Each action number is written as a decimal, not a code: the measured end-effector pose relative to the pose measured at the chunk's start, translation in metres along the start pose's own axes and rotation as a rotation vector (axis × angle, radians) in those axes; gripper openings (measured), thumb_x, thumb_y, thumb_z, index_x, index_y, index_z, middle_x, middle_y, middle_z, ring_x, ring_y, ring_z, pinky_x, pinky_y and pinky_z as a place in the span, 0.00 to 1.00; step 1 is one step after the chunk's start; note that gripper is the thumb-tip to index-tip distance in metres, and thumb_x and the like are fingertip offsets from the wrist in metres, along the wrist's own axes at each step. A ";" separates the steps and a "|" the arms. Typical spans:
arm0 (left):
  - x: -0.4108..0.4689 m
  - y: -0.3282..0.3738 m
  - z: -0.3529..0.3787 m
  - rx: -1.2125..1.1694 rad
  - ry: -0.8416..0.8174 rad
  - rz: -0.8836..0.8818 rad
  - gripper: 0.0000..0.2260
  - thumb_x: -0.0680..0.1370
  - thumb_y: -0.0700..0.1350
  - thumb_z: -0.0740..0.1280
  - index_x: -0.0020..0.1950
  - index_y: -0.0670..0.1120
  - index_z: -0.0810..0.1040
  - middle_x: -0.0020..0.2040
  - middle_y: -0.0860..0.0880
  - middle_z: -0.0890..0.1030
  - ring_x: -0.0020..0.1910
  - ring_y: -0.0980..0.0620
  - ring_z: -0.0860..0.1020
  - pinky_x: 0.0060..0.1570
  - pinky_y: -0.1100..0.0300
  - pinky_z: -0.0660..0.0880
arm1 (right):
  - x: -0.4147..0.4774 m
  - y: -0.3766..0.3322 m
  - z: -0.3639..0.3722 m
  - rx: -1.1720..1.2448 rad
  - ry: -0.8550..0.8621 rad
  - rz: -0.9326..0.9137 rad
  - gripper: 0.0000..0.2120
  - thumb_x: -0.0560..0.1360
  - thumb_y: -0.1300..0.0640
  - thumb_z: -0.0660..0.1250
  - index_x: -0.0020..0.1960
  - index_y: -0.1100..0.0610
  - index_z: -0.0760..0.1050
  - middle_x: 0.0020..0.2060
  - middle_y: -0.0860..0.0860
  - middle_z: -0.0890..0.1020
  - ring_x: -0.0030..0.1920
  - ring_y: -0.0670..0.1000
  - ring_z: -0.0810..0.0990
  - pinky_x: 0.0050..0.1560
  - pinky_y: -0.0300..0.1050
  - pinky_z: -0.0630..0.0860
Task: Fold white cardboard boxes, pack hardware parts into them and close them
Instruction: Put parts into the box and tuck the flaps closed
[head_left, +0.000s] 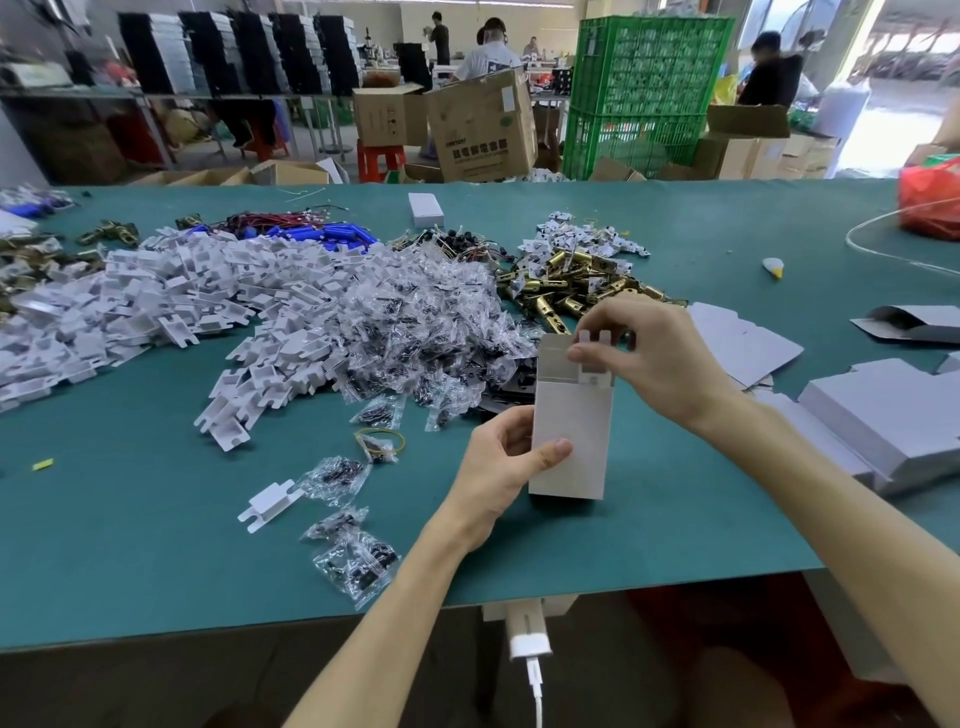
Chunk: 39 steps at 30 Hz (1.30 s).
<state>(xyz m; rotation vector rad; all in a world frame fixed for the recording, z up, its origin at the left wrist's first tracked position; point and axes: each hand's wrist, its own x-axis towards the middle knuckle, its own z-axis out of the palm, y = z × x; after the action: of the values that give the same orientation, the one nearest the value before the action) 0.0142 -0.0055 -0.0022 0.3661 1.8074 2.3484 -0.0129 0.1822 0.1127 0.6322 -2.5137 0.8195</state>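
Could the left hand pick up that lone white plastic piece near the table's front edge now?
Probably not yet: the left hand holds the white box. The plastic piece lies uncovered close by, reachable once freed.

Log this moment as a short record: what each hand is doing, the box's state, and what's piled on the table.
Left hand: grips the white cardboard box by its lower side
Right hand: pinches a white plastic part at the box's open top
Box state: upright, top flap open
Green table: pile of white plastic parts, clear bags of small dark parts, brass latches
Right of box: flat box blanks
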 end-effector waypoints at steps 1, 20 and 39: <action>0.000 0.000 0.000 -0.001 -0.002 0.000 0.17 0.76 0.39 0.77 0.64 0.42 0.81 0.58 0.47 0.87 0.57 0.51 0.85 0.54 0.61 0.80 | 0.001 -0.002 0.000 0.011 0.024 -0.014 0.08 0.73 0.54 0.78 0.45 0.56 0.81 0.40 0.50 0.81 0.43 0.50 0.76 0.44 0.38 0.70; -0.002 0.002 0.003 0.061 0.024 -0.017 0.17 0.76 0.37 0.76 0.64 0.40 0.80 0.58 0.44 0.86 0.56 0.51 0.85 0.54 0.61 0.80 | -0.013 -0.011 0.013 -0.238 0.020 0.001 0.05 0.80 0.55 0.70 0.52 0.55 0.82 0.49 0.49 0.79 0.54 0.53 0.76 0.57 0.50 0.65; -0.004 -0.003 0.000 0.265 0.014 -0.049 0.06 0.70 0.47 0.64 0.45 0.54 0.72 0.33 0.65 0.77 0.32 0.69 0.72 0.35 0.73 0.70 | 0.032 -0.094 0.104 -0.614 -0.517 0.198 0.10 0.77 0.69 0.63 0.45 0.55 0.67 0.49 0.54 0.78 0.56 0.60 0.80 0.44 0.51 0.66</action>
<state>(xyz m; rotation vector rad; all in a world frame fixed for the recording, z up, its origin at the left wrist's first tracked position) 0.0180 -0.0056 -0.0056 0.3326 2.1143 2.0876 -0.0142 0.0393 0.0934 0.4155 -3.1023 -0.1158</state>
